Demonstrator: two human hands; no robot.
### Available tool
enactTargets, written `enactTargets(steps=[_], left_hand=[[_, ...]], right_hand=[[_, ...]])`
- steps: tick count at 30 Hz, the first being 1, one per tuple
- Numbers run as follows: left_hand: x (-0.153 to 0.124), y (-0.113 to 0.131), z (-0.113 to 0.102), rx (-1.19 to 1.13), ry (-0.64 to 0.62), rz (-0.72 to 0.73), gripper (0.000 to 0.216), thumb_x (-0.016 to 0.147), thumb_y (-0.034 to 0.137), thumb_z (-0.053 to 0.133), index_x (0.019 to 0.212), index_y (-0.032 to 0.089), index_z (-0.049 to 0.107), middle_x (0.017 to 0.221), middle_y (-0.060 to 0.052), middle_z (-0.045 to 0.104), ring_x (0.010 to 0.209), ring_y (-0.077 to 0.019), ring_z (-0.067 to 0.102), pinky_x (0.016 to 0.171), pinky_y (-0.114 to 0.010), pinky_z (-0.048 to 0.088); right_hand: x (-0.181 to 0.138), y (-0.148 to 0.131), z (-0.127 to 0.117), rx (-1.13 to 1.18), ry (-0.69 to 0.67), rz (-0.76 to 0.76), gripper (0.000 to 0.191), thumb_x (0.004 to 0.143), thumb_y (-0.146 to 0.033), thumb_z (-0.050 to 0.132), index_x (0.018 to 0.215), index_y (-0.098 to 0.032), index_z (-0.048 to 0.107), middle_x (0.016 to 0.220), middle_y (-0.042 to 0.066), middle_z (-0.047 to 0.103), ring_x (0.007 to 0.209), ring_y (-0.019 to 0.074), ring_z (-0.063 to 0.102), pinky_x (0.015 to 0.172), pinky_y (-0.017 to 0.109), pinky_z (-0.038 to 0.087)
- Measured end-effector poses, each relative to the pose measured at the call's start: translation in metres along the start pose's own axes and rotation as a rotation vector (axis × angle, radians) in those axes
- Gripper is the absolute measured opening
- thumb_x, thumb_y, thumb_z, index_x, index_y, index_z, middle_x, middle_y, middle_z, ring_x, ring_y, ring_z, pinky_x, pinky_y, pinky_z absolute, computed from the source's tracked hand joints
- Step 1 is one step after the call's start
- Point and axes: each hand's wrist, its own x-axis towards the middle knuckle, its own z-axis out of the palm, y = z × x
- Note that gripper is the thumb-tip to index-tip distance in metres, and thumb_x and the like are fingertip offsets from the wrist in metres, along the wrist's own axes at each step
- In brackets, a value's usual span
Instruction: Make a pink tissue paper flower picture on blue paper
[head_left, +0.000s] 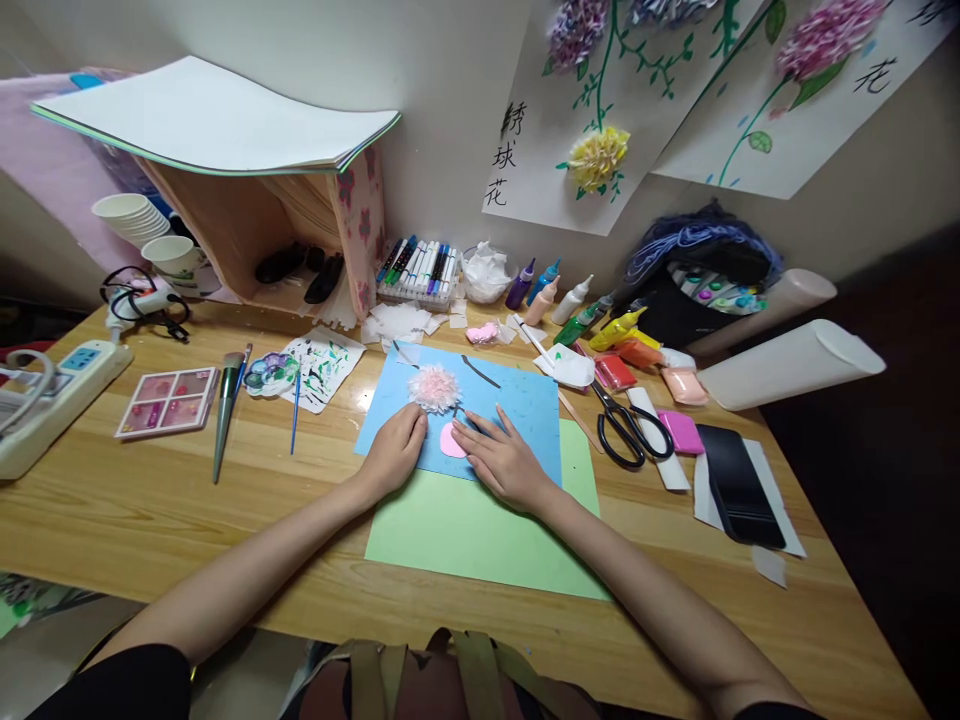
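A sheet of blue paper (pixel 517 415) lies on a larger green sheet (pixel 480 525) in front of me. On the blue sheet sit a fluffy pale-pink paper flower (pixel 433 388) and several dark painted strokes. My left hand (pixel 394 447) rests at the blue sheet's left part, just below the flower, with its fingers curled in; anything inside them is hidden. My right hand (pixel 508 462) lies flat with its fingers stretched out, the fingertips at the edge of a flat, rounded pink piece (pixel 452 441) on the blue sheet.
On the right lie black-handled scissors (pixel 630 430), a black phone (pixel 739 485) and coloured clay packs (pixel 681 432). Paint bottles (pixel 574 300) and a marker box (pixel 418 272) line the wall. Brushes (pixel 225 415), a pink palette (pixel 166 402) and a power strip (pixel 64 405) are left.
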Motion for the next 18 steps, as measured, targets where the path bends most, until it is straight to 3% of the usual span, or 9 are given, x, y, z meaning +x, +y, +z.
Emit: enactTargets(steps=[10, 13, 18], left_hand=[[-0.0003, 0.0009, -0.0011, -0.001, -0.014, -0.007, 0.026, 0.094, 0.034, 0.024, 0.077, 0.021, 0.04, 0.075, -0.002, 0.049, 0.072, -0.0172, 0.047, 0.068, -0.03, 0.038], [-0.0002, 0.0008, -0.0008, 0.0, -0.011, -0.012, 0.026, 0.093, 0.034, 0.024, 0.078, 0.021, 0.041, 0.075, -0.002, 0.049, 0.072, -0.017, 0.047, 0.069, -0.03, 0.038], [-0.0001, 0.0005, -0.0005, 0.005, -0.011, -0.008, 0.027, 0.094, 0.034, 0.023, 0.077, 0.021, 0.04, 0.075, -0.001, 0.048, 0.072, -0.017, 0.046, 0.069, -0.03, 0.038]], right_hand=[[-0.005, 0.0008, -0.0027, -0.002, 0.059, 0.002, 0.045, 0.093, -0.021, 0.035, 0.138, -0.02, 0.036, 0.135, 0.006, 0.049, 0.134, 0.0221, 0.032, 0.111, 0.056, 0.014], [-0.0063, 0.0005, -0.0042, 0.007, 0.05, -0.009, 0.044, 0.093, -0.019, 0.034, 0.137, -0.025, 0.038, 0.13, 0.004, 0.054, 0.131, 0.0213, 0.037, 0.11, 0.058, 0.013], [-0.0093, 0.0018, -0.0042, -0.004, 0.041, -0.036, 0.044, 0.092, -0.021, 0.037, 0.136, -0.022, 0.04, 0.133, 0.004, 0.051, 0.134, 0.0212, 0.032, 0.111, 0.056, 0.014]])
